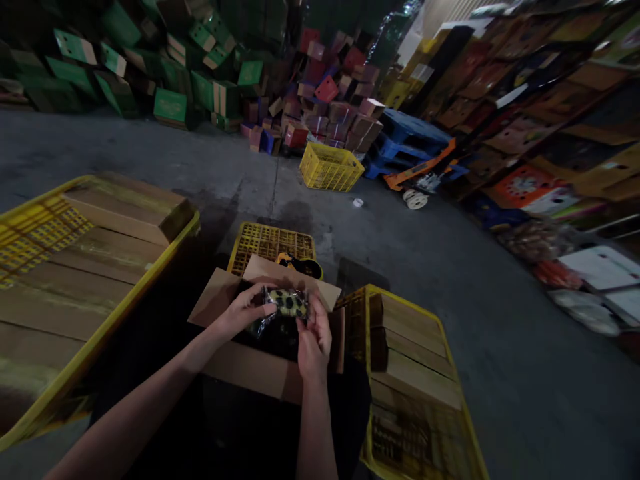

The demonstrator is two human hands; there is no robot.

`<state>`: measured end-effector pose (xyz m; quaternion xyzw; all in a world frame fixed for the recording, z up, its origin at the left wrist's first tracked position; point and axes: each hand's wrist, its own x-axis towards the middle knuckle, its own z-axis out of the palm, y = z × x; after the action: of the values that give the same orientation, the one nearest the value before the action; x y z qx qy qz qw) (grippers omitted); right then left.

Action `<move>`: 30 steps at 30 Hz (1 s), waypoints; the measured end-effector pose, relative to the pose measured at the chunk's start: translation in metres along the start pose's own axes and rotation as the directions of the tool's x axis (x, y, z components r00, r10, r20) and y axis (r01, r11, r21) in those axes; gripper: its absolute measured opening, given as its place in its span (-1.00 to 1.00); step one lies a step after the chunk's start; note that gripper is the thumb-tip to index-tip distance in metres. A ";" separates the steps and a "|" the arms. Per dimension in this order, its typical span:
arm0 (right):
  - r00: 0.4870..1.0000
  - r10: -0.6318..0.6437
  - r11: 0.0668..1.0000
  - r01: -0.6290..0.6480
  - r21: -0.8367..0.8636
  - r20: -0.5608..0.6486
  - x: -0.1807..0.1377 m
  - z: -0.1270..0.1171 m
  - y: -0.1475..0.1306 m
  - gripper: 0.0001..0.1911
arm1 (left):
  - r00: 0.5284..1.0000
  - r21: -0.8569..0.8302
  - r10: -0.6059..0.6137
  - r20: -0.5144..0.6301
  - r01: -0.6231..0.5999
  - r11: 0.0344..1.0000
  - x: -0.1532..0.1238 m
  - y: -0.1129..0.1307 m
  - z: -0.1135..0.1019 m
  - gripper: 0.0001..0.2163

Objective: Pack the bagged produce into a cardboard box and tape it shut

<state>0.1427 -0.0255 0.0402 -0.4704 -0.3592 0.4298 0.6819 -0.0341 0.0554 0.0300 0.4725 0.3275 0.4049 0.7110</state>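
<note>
Between my two hands is a small clear-wrapped packet (287, 303), pale yellowish with dark spots; what is inside I cannot make out. My left hand (245, 310) pinches its left end, thumb on the near side. Its right end is held by the fingers of my right hand (314, 333). Directly below the packet stands an open cardboard box (253, 370) with its flaps folded out. The inside is dark, with some shiny wrapping showing. A tape dispenser (303, 265), orange and black, lies just beyond the far flap on an upturned yellow crate (273, 239).
Large yellow crates holding cardboard boxes stand to my left (175, 243) and right (440, 347). Farther off are another yellow crate (331, 167), an orange pallet jack (423, 170), blue pallets (407, 137) and heaped green boxes (170, 105). Stacked cartons line the right side.
</note>
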 end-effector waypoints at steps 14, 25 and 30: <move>0.990 0.140 0.990 -0.140 0.026 -0.026 0.002 -0.002 0.013 -0.48 | 0.999 -0.054 -0.012 0.048 0.015 0.998 -0.001 -0.001 -0.002 -0.48; 0.990 0.119 0.993 -0.119 0.009 -0.077 0.005 -0.003 0.020 -0.40 | 0.995 0.056 0.033 0.090 -0.038 0.998 0.006 -0.004 -0.001 -0.45; 0.970 -0.067 0.961 0.000 -0.277 -0.234 0.004 -0.012 0.009 -0.44 | 0.997 0.007 0.075 0.015 -0.075 0.997 0.006 0.001 -0.001 -0.48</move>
<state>0.1526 -0.0236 0.0288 -0.6030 -0.3377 0.3037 0.6558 -0.0323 0.0615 0.0305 0.4901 0.3056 0.4266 0.6960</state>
